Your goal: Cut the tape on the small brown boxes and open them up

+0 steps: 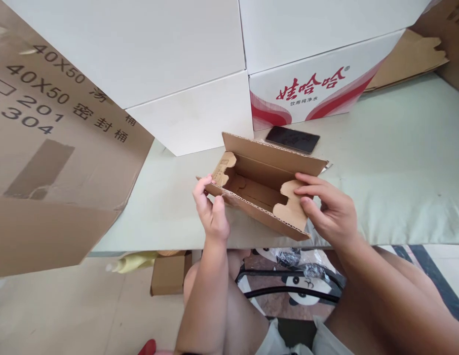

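An opened brown cardboard box rests tilted at the front edge of the cloth-covered table, its long flaps raised. Nothing shows inside it. My left hand grips the box's left front corner, thumb near the front flap and fingers at the edge. At the other end, my right hand holds the notched right end flap, with fingertips along its top and the thumb against it. The left end flap, also notched, leans inward.
Behind the box lies a dark phone. White cartons and a red-lettered carton stand at the back. A large printed carton fills the left side. Below are a small brown box and a yellow bottle-like object.
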Motion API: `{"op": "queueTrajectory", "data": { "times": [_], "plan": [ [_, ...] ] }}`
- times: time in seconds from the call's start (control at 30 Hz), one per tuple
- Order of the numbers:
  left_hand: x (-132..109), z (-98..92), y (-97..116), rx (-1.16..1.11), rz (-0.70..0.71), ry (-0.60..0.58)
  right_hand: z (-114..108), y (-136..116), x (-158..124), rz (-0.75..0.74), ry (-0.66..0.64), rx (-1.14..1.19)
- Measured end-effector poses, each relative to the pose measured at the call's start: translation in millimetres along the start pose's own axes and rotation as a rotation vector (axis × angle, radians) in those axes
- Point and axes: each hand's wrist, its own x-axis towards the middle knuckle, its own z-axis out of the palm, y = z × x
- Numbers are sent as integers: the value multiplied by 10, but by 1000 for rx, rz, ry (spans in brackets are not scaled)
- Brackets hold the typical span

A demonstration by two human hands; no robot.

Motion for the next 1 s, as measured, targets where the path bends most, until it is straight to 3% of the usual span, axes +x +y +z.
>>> {"op": "queueTrajectory", "data": {
  "times": [0.2,0.37,0.43,0.53,0.7,1.0],
  "plan": [
    [29,41,69,210,-21,-46,-119,-29,11,22,-19,43],
    [40,61,109,245,-30,-50,-230,95,-7,157,248,271],
    [40,59,101,247,-40,-52,-194,180,-24,177,199,287],
    [39,52,88,251,-58,-60,-115,261,-58,148,18,273],
    [34,36,67,295,-70,-84,-98,241,-90,111,-191,241],
    [50,55,-16,274,-19,-92,-115,181,-49,155,-148,322]
  ]
}}
